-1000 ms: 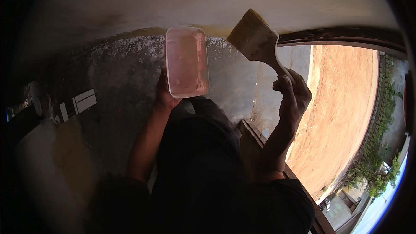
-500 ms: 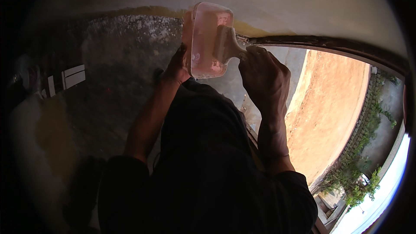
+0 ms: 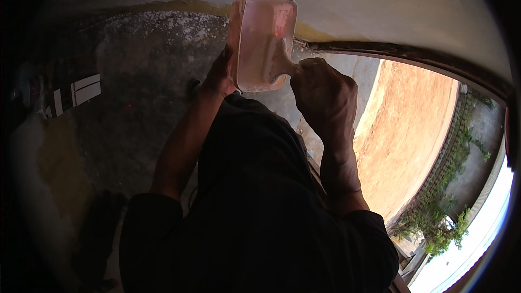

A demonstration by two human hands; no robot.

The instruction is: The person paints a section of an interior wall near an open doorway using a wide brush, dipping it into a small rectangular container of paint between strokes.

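Note:
A pinkish, translucent rectangular tub [image 3: 283, 17] is raised in front of me, tilted so that its inside shows; a pale coating smears its inner faces. My left hand [image 3: 219, 78] grips the tub by its left side, with the fingers partly hidden behind it. In my right hand [image 3: 326, 91], closed around the handle, is a wide paintbrush [image 3: 280, 61]. The brush head is inside the tub, against its near right part. How much the tub holds is hard to see.
Ahead stands a pale wall [image 3: 380, 8] with a yellowish band along its foot. A dark floor [image 3: 146, 70] with white specks stretches to the left. On the right, a doorway with a dark frame [image 3: 391, 49] opens onto orange ground [image 3: 407, 125] and green plants [image 3: 445, 228].
The brush has shifted toward the near end of the tub, and my right hand has moved slightly left with it. The tub sits a little higher in view, still in my left hand.

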